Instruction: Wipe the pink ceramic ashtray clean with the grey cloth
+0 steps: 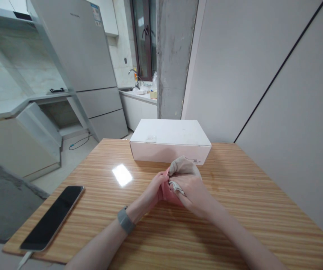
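Note:
My left hand [159,184] is closed around the left side of a small pink object [170,194], whose kind I cannot make out because both hands cover much of it. A greyish-white cloth [184,167] is bunched in my right hand [193,191], which presses it against the pink object. Part of the cloth stands up above the knuckles, and a fold of it sticks out below the fingers. Both hands are just above the wooden table [229,225], in front of the white box [169,131].
On the table's left lies a black-screened phone [53,217] with a white cable [25,259] plugged in. The closed white box stands at the far edge. Behind are a grey fridge [79,48], a sink counter [141,105], a concrete pillar [172,60] and a white wall [248,67] on the right.

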Available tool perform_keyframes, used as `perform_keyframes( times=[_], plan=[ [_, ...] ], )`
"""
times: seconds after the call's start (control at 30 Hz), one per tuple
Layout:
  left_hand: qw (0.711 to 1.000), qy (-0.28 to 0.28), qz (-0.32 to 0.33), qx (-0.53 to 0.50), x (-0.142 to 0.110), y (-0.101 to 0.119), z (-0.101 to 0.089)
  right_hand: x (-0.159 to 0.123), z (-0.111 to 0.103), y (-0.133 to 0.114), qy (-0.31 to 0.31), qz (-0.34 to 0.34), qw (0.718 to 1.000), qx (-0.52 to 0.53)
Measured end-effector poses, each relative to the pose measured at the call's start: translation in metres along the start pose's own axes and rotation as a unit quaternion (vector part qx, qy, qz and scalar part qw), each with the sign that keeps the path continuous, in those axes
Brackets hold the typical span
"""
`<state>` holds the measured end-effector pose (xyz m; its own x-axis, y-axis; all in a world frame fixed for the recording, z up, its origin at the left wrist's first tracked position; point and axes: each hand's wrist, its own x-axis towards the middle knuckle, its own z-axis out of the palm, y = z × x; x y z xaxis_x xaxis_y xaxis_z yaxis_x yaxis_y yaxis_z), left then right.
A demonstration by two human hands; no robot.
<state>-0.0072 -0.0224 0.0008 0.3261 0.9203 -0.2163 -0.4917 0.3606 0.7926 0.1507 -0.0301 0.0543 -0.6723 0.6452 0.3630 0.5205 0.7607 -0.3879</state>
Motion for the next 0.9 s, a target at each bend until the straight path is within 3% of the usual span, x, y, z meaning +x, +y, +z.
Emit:
perform_keyframes(
  times=[0.13,0.3,0.53,0.9],
  plan=[
    [0.998,-0.068,-0.012,-0.008,-0.003,0.006,0.0,-0.001,-0.003,0.003,-0.012,-0.024,1.0,0.009],
    [0.997,-0.061,-0.029,0.041,-0.002,0.008,-0.005,-0.006,-0.006,0.007,-0.034,-0.04,0.998,0.023],
    [0.997,-0.06,-0.033,0.019,-0.007,0.007,-0.001,-0.013,-0.008,-0.002,0.004,-0.055,0.998,0.012],
    [0.998,-0.048,0.031,-0.036,-0.006,-0.001,0.01,-0.009,-0.005,0.0,0.018,-0.01,1.0,0.008]
  ],
)
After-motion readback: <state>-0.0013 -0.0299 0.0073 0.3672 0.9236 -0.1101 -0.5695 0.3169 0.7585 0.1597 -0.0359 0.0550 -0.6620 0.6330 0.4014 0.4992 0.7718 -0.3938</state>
